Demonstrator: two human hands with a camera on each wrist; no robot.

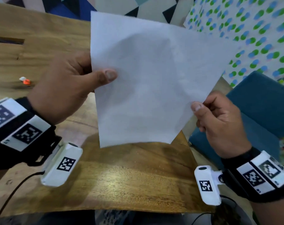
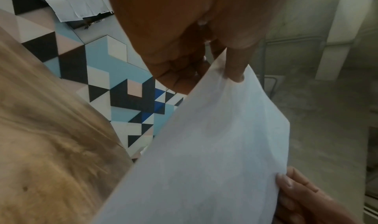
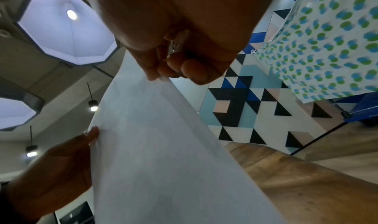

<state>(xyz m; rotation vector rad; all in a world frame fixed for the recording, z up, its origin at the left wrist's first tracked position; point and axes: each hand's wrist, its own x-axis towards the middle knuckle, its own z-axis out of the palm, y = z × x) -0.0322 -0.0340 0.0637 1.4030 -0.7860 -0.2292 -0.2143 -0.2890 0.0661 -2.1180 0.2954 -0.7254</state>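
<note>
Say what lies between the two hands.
The white sheet of paper: the left hand pinches one edge, the right hand the opposite one. The head view shows it.

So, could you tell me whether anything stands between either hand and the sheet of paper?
Nothing visible does: the left hand pinches the sheet of paper at its left edge and the right hand pinches its right edge. A small orange object lies on the table well to the left, clear of both.
</note>
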